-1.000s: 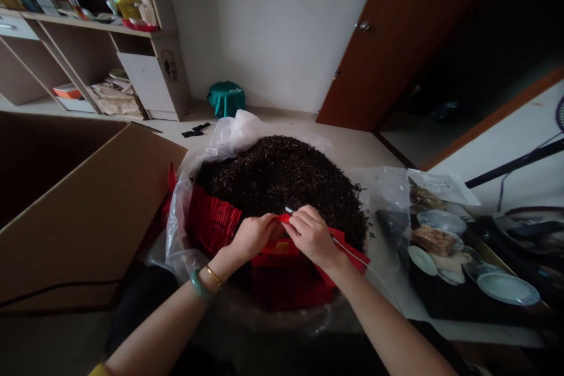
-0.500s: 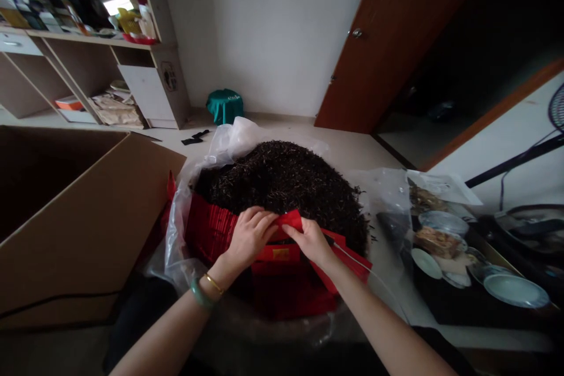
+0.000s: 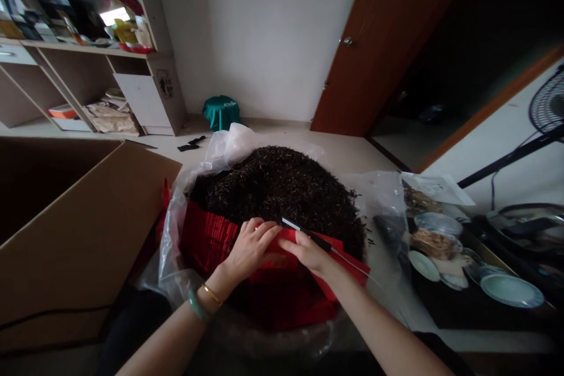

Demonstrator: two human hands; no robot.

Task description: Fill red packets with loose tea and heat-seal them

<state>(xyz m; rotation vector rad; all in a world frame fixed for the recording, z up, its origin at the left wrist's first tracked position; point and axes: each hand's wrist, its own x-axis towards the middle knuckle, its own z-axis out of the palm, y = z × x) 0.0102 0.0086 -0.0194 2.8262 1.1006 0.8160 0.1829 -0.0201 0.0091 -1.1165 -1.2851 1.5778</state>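
Note:
My left hand (image 3: 252, 248), with a gold bangle and a green bangle at the wrist, is closed on a red packet (image 3: 285, 237). Thumb tucked in, my right hand (image 3: 308, 251) grips the packet's other side. Just past my right hand lies a slim black device (image 3: 321, 241) with a silver front end and a pale cable; whether the hand touches it is unclear. Beside my left hand stands a tight row of shiny red packets (image 3: 207, 234). More red packets (image 3: 291, 299) lie below my hands. A heap of dark dry leaves, like loose tea (image 3: 282, 182), rises beyond them.
Clear plastic sheeting (image 3: 170, 247) surrounds the heap. An open cardboard box (image 3: 92, 229) stands at left, shelving (image 3: 145, 94) behind it. On the right are a tray with a lidded plastic tub (image 3: 436, 235) and a fan (image 3: 546, 106). A teal covered bin (image 3: 221, 113) sits by the wall.
The red packet has come down lower between my hands, and my right hand has shifted slightly left and down. The black device's silver end now shows. The whole view has tilted slightly.

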